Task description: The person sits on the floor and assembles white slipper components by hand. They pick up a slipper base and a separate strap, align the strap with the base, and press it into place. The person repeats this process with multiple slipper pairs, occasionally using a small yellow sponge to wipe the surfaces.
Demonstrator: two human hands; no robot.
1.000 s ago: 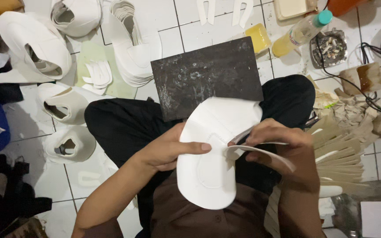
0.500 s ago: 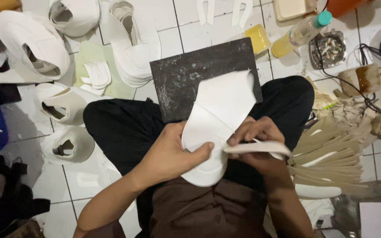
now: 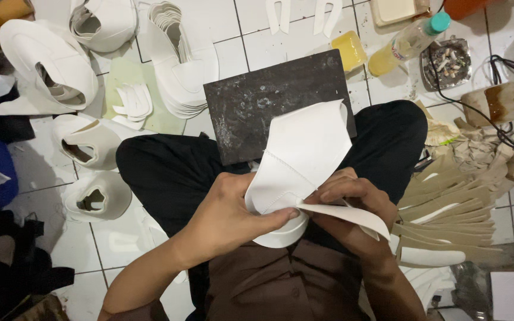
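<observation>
My left hand (image 3: 224, 217) pinches the near edge of the white piece (image 3: 304, 157), thumb on top. My right hand (image 3: 352, 205) grips the same piece and a white strip (image 3: 352, 217) that runs off toward my right. The piece rises over my lap, its far end overlapping the near edge of the dark board (image 3: 257, 110) that rests on my knees. Beige strips (image 3: 447, 199) lie on the floor just beside my right knee.

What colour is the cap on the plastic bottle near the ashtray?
Teal-green, on the bottle of yellowish liquid; the head view shows it clearly.
</observation>
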